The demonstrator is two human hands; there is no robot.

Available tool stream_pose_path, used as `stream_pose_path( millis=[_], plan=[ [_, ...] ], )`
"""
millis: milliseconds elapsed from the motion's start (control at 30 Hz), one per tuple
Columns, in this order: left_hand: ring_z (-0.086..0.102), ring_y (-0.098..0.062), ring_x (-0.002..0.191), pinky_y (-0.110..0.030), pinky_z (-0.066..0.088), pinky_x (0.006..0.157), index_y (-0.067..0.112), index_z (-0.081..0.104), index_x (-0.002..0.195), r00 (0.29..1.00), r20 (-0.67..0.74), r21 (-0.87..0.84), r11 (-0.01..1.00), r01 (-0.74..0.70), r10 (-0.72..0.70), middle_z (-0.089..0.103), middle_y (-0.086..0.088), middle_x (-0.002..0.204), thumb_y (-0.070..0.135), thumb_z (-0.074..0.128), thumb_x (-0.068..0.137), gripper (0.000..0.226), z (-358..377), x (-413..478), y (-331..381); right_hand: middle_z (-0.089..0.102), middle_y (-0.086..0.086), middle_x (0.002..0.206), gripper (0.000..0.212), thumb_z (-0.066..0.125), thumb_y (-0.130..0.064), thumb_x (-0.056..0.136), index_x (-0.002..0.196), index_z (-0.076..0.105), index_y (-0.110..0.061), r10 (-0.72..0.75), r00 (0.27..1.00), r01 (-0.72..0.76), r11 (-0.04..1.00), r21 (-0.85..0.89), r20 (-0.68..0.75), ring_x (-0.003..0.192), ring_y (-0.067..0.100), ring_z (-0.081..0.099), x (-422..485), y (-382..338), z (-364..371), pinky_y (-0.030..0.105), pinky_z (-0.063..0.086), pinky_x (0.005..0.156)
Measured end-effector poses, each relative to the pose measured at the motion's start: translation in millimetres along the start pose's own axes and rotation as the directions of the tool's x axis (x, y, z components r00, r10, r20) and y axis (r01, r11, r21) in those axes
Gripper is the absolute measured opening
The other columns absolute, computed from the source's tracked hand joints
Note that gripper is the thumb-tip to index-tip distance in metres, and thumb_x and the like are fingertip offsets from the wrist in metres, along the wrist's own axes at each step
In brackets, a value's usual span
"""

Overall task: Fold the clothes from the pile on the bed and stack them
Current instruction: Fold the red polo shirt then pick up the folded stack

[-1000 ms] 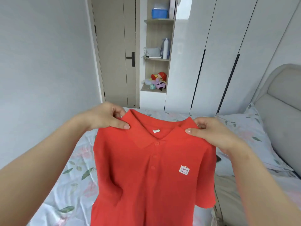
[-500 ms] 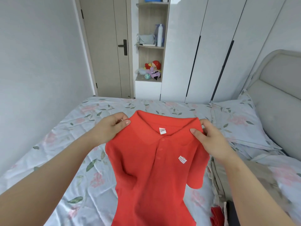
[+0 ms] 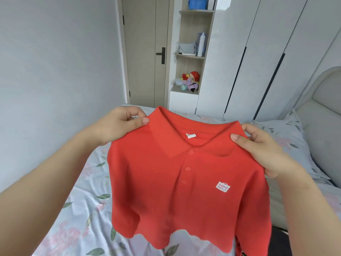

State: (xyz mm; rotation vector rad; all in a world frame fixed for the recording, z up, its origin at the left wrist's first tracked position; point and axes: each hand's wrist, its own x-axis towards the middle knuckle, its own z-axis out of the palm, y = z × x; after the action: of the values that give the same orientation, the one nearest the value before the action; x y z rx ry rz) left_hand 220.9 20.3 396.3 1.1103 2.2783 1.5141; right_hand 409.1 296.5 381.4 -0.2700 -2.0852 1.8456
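Above the floral-sheeted bed (image 3: 77, 209), my left hand (image 3: 118, 124) and right hand (image 3: 263, 150) pinch the shoulders of the soft red-orange cotton polo shirt (image 3: 184, 182), which looks light, limp and best held there.

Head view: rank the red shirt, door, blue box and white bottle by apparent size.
1. Shirt, largest, though nearest the camera.
2. Door.
3. Blue box and bottle: too alike to rank; the box is cropped.

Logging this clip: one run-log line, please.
red polo shirt: unfolded, held up over bed | left hand: pinches shoulder | right hand: pinches other shoulder | fold: not started
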Motion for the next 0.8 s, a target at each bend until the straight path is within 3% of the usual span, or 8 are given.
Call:
stream_pose_path(
  millis=[133, 267, 333, 433, 500, 600, 700, 800],
  plan=[
    [0.061, -0.009, 0.058, -0.018, 0.050, 0.053, 0.025, 0.069, 0.068, 0.999, 0.039, -0.144, 0.990, -0.012, 0.018, 0.068, 0.000, 0.070, 0.036, 0.061, 0.074, 0.015, -19, -5, 12, 0.070, 0.001, 0.065, 0.010, 0.061, -0.021, 0.074, 0.080, 0.058, -0.014, 0.011, 0.998, -0.013, 0.999, 0.045, 0.057, 0.053, 0.009, 0.065, 1, -18, 5, 0.019, 0.053, 0.048],
    [0.063, -0.006, 0.062, -0.019, 0.052, 0.058, 0.028, 0.071, 0.070, 0.998, 0.061, -0.043, 0.999, 0.028, -0.026, 0.070, 0.004, 0.072, 0.038, 0.063, 0.075, 0.014, -28, 19, -16, 0.072, 0.004, 0.068, 0.003, 0.063, -0.014, 0.085, 0.083, 0.062, -0.014, 0.060, 0.998, -0.060, 0.993, -0.103, -0.002, 0.053, 0.012, 0.065, 29, -4, 16, 0.022, 0.055, 0.050],
    [0.059, -0.007, 0.059, -0.019, 0.048, 0.056, 0.027, 0.071, 0.073, 0.990, 0.105, 0.051, 0.994, 0.092, -0.097, 0.067, 0.002, 0.067, 0.037, 0.068, 0.075, 0.010, -28, 35, -50, 0.072, 0.007, 0.072, 0.001, 0.065, -0.013, 0.087, 0.086, 0.065, -0.013, 0.087, 0.995, -0.097, 0.966, -0.239, -0.048, 0.054, 0.015, 0.065, 51, 18, 24, 0.022, 0.054, 0.050],
    [0.053, 0.000, 0.053, -0.013, 0.041, 0.051, 0.027, 0.072, 0.077, 0.958, 0.184, 0.142, 0.971, 0.194, -0.219, 0.058, 0.014, 0.057, 0.031, 0.077, 0.074, 0.008, -25, 63, -117, 0.071, 0.008, 0.076, 0.003, 0.068, -0.015, 0.086, 0.084, 0.066, -0.017, 0.138, 0.985, -0.169, 0.905, -0.389, -0.108, 0.059, 0.017, 0.067, 90, 67, 42, 0.028, 0.055, 0.058],
    [0.056, -0.002, 0.059, -0.015, 0.045, 0.057, 0.019, 0.073, 0.081, 0.936, 0.210, 0.155, 0.955, 0.253, -0.282, 0.061, 0.009, 0.065, 0.027, 0.077, 0.076, 0.010, -24, 85, -168, 0.069, 0.004, 0.075, 0.010, 0.068, -0.017, 0.086, 0.079, 0.064, -0.023, 0.151, 0.976, -0.207, 0.858, -0.469, -0.155, 0.067, 0.020, 0.067, 123, 107, 58, 0.031, 0.053, 0.066],
    [0.056, -0.009, 0.067, -0.021, 0.046, 0.063, 0.013, 0.069, 0.081, 0.914, 0.213, 0.146, 0.936, 0.319, -0.345, 0.063, -0.002, 0.075, 0.025, 0.069, 0.085, 0.013, -16, 111, -238, 0.062, -0.008, 0.078, 0.017, 0.067, -0.020, 0.086, 0.076, 0.058, -0.030, 0.167, 0.959, -0.273, 0.773, -0.573, -0.231, 0.077, 0.016, 0.060, 160, 164, 80, 0.025, 0.042, 0.063],
    [0.051, -0.010, 0.067, -0.022, 0.042, 0.063, 0.023, 0.063, 0.078, 0.891, 0.221, 0.214, 0.911, 0.353, -0.398, 0.056, 0.003, 0.073, 0.028, 0.063, 0.090, 0.013, -3, 136, -308, 0.059, -0.003, 0.089, 0.005, 0.063, -0.024, 0.088, 0.090, 0.058, -0.023, 0.232, 0.927, -0.370, 0.690, -0.622, -0.294, 0.088, 0.019, 0.054, 196, 224, 99, 0.027, 0.034, 0.069],
    [0.049, -0.010, 0.069, -0.023, 0.038, 0.062, 0.030, 0.057, 0.080, 0.880, 0.203, 0.317, 0.879, 0.356, -0.430, 0.051, 0.008, 0.071, 0.032, 0.058, 0.092, 0.012, 16, 156, -367, 0.055, -0.002, 0.094, 0.021, 0.059, -0.027, 0.091, 0.110, 0.058, -0.018, 0.297, 0.887, -0.461, 0.609, -0.646, -0.353, 0.087, 0.019, 0.049, 222, 272, 113, 0.028, 0.034, 0.071]
  ],
)
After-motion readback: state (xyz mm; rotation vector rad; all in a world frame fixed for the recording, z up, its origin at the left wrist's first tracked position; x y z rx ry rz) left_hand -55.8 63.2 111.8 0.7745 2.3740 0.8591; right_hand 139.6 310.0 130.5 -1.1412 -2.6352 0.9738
